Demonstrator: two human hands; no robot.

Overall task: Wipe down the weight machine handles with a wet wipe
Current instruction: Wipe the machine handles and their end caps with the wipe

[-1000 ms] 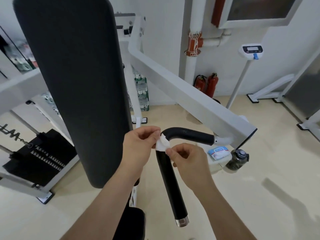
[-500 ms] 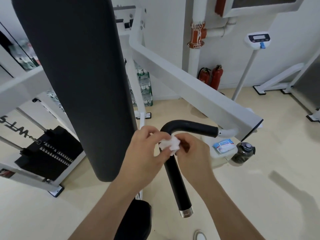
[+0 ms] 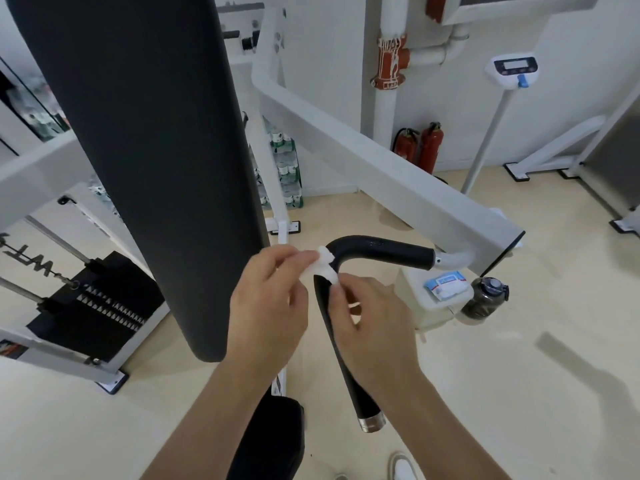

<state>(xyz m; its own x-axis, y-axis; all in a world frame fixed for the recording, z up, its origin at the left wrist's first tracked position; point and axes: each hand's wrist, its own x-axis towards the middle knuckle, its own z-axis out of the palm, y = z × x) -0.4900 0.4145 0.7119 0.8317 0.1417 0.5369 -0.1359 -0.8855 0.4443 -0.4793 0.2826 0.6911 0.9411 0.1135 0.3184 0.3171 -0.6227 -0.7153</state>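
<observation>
A black bent handle (image 3: pixel 381 249) sticks out from the white machine arm (image 3: pixel 398 178) and runs down to a chrome end cap (image 3: pixel 371 423). A small crumpled white wet wipe (image 3: pixel 323 266) lies against the bend of the handle. My left hand (image 3: pixel 268 303) pinches the wipe's upper left part. My right hand (image 3: pixel 374 327) pinches its lower end, fingers curled in front of the handle's lower shaft. Both hands hold the same wipe.
A tall black back pad (image 3: pixel 145 150) stands close on the left. The weight stack (image 3: pixel 93 306) is lower left. A wipes packet (image 3: pixel 446 287) lies on a white stool beside a dark bottle (image 3: pixel 485 301). Fire extinguishers (image 3: pixel 429 147) and a scale post (image 3: pixel 491 126) stand behind.
Both hands kept the wipe at the handle's bend, pulling together on it and then spreading apart again. The camera shifted slightly downward.
</observation>
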